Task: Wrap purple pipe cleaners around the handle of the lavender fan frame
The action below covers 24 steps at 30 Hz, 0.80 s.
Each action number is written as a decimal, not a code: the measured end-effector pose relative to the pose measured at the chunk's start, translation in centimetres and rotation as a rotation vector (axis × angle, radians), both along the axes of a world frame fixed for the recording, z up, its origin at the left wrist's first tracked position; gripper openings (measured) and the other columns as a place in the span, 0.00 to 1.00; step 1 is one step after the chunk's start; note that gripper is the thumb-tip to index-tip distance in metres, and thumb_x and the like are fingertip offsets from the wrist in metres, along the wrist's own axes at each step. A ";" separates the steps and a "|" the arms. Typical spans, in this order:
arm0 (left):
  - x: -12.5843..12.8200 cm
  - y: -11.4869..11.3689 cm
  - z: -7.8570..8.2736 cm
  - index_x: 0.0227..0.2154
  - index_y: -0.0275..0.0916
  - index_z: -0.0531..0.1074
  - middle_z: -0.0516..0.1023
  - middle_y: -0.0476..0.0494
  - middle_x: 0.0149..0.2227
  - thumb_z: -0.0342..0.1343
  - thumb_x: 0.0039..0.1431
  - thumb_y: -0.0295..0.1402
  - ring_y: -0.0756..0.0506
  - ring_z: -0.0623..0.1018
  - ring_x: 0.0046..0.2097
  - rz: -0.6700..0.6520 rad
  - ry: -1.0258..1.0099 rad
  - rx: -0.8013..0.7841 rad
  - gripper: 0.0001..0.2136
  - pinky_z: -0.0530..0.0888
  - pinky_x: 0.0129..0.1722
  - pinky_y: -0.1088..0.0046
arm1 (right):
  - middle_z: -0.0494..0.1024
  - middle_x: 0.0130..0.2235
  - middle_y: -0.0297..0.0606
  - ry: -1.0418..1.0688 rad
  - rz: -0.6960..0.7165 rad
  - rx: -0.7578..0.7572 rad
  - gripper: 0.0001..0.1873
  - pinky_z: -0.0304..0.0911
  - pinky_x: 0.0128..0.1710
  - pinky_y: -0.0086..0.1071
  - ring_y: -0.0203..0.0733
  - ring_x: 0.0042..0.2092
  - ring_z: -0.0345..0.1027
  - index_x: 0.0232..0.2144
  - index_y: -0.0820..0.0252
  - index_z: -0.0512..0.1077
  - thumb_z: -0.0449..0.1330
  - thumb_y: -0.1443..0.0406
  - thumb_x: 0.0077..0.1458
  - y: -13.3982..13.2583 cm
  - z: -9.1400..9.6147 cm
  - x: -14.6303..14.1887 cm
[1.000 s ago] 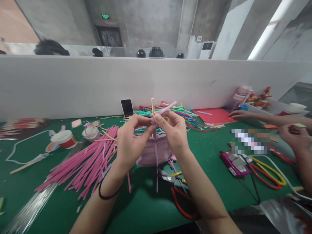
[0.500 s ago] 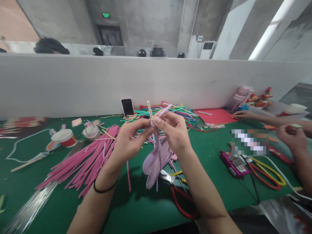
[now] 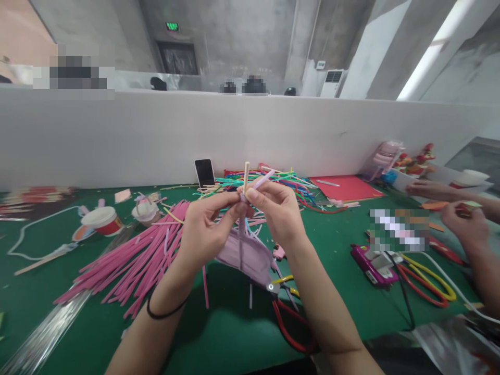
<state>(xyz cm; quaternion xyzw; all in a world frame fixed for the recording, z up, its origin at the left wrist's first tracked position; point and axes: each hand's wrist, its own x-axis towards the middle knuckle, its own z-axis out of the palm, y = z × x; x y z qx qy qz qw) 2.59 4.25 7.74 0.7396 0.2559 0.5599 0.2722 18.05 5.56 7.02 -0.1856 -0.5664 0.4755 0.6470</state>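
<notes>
Both hands meet in front of me around a pale wooden stick [image 3: 246, 176] with a lilac pipe cleaner wrapped at it. My left hand [image 3: 209, 221] is closed, its thumb and finger pinching the wrapped part of the stick. Closed beside it, my right hand [image 3: 279, 211] pinches the lilac pipe cleaner [image 3: 264, 178], whose free end sticks up to the right. Below the fingers hangs a flat lilac fuzzy shape [image 3: 248, 255] joined to a lilac stem. The exact spot between the fingertips is hidden.
Pink pipe cleaners [image 3: 128, 255] lie at left near a lidded paper cup [image 3: 103, 221]. Red-handled scissors [image 3: 291, 325] and yellow-handled pliers [image 3: 285, 279] lie under my right forearm. Behind are mixed pipe cleaners [image 3: 269, 179] and a phone [image 3: 205, 173]. A co-worker's hand [image 3: 466, 221] is at right.
The lilac shape has swung and turned from hanging steeply to lying more sideways under my hands. The stick has tipped more upright. The co-worker's far hand has drawn back from the red sheet.
</notes>
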 end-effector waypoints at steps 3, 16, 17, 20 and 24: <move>-0.6 0.3 0.2 0.30 0.41 0.80 0.82 0.48 0.29 0.58 0.67 0.34 0.47 0.80 0.33 -0.126 0.096 -0.025 0.10 0.75 0.36 0.71 | 0.78 0.29 0.29 -0.017 0.202 -0.035 0.06 0.64 0.25 0.32 0.32 0.23 0.66 0.29 0.53 0.80 0.71 0.59 0.53 0.0 0.2 0.5; 0.2 -0.3 -0.4 0.33 0.41 0.81 0.82 0.50 0.29 0.66 0.59 0.30 0.48 0.79 0.32 0.131 0.026 0.088 0.00 0.74 0.33 0.73 | 0.78 0.32 0.30 0.062 0.104 -0.092 0.09 0.64 0.30 0.30 0.33 0.30 0.65 0.27 0.54 0.78 0.74 0.59 0.48 -0.4 0.3 -0.3; 0.0 -0.3 -0.3 0.33 0.41 0.81 0.81 0.50 0.28 0.66 0.58 0.30 0.48 0.79 0.31 0.102 0.034 0.085 0.01 0.74 0.32 0.73 | 0.78 0.32 0.31 0.060 0.127 -0.094 0.09 0.63 0.29 0.30 0.33 0.30 0.65 0.27 0.55 0.78 0.73 0.59 0.48 -0.5 0.4 -0.3; -0.4 0.0 -0.1 0.32 0.43 0.83 0.81 0.50 0.27 0.67 0.58 0.30 0.48 0.79 0.29 0.000 0.031 0.077 0.01 0.75 0.32 0.73 | 0.77 0.31 0.31 0.064 0.183 -0.080 0.08 0.63 0.27 0.28 0.32 0.30 0.66 0.26 0.56 0.78 0.72 0.61 0.51 -0.7 0.5 -0.4; -0.8 0.5 -0.1 0.31 0.44 0.83 0.82 0.48 0.27 0.66 0.58 0.32 0.47 0.81 0.30 -0.166 0.003 0.032 0.02 0.76 0.30 0.73 | 0.77 0.32 0.31 0.037 0.239 -0.032 0.07 0.62 0.23 0.27 0.31 0.27 0.66 0.28 0.56 0.79 0.70 0.61 0.55 -0.9 0.5 -0.2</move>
